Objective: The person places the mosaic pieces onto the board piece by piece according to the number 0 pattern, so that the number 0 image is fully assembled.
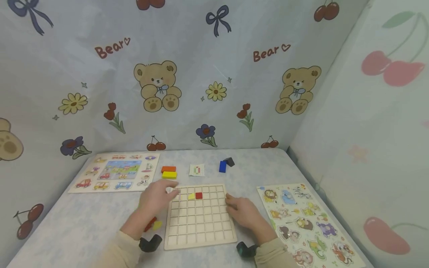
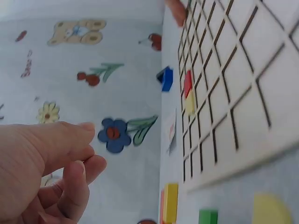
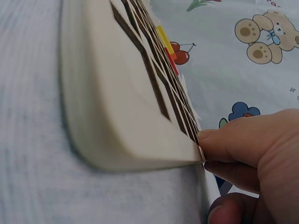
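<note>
A pale wooden grid board [image 1: 201, 230] lies in the middle of the table. In its upper rows, a yellow square tile [image 1: 191, 196] and a red square tile [image 1: 199, 195] sit side by side in cells. My left hand [image 1: 155, 197] hovers by the board's far left corner; in the left wrist view its fingers are loosely bent, with nothing visible between them. At the right edge, my right hand [image 1: 244, 212] pinches the board, one fingertip on top and another finger below in the right wrist view.
Orange [image 1: 168, 169] and yellow [image 1: 169, 175] blocks, a small pattern card [image 1: 197, 170], a blue block [image 1: 222, 166] and a black block [image 1: 229, 161] lie behind the board. A vehicle puzzle [image 1: 100, 163] is back left, an animal puzzle [image 1: 285, 214] right. Red pieces [image 1: 151, 224] lie near my left wrist.
</note>
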Demonstrator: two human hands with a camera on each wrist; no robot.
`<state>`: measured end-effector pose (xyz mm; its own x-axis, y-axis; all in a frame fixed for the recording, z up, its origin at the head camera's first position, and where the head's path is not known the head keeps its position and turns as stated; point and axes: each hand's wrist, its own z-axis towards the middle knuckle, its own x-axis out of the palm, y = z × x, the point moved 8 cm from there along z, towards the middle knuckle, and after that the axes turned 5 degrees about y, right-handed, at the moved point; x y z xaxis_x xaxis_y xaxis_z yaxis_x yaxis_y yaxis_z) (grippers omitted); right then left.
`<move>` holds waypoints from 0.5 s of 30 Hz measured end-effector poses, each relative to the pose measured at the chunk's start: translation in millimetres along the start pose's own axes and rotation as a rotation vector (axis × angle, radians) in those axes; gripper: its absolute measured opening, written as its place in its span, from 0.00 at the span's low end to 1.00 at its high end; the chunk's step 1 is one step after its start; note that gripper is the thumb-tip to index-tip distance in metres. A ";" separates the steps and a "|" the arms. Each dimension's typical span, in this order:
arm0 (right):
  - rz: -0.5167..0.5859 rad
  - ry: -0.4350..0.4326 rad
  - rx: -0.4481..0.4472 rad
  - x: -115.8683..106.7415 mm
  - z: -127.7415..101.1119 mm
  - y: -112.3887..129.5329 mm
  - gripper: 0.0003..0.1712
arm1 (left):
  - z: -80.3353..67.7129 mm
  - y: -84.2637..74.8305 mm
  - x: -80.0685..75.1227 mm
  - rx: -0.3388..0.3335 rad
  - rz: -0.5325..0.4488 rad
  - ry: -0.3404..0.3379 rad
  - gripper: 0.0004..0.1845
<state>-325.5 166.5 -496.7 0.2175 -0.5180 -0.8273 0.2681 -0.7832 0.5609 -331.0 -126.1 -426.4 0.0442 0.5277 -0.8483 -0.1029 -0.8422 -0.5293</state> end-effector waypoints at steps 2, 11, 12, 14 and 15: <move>-0.003 -0.003 0.003 -0.9 0.2 0.5 0.22 | -3.8 25.3 -17.6 -0.050 0.000 -0.027 0.20; 0.010 -0.010 0.016 -2.4 0.1 0.4 0.22 | -14.3 124.4 -25.4 -0.262 -0.055 -0.014 0.21; 0.009 -0.011 0.018 -1.8 0.2 0.0 0.22 | -14.0 129.9 -22.6 -0.269 -0.060 -0.006 0.21; 0.011 -0.008 0.020 0.0 0.4 -0.4 0.22 | -15.0 138.1 -16.9 -0.278 -0.056 0.015 0.23; 0.012 -0.007 0.020 0.5 0.4 -0.2 0.22 | -15.4 141.0 -14.6 -0.279 -0.051 0.025 0.24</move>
<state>-325.8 166.3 -497.2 0.2140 -0.5296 -0.8208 0.2469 -0.7836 0.5701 -330.8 -254.3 -488.9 0.0674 0.5706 -0.8184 0.1770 -0.8141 -0.5530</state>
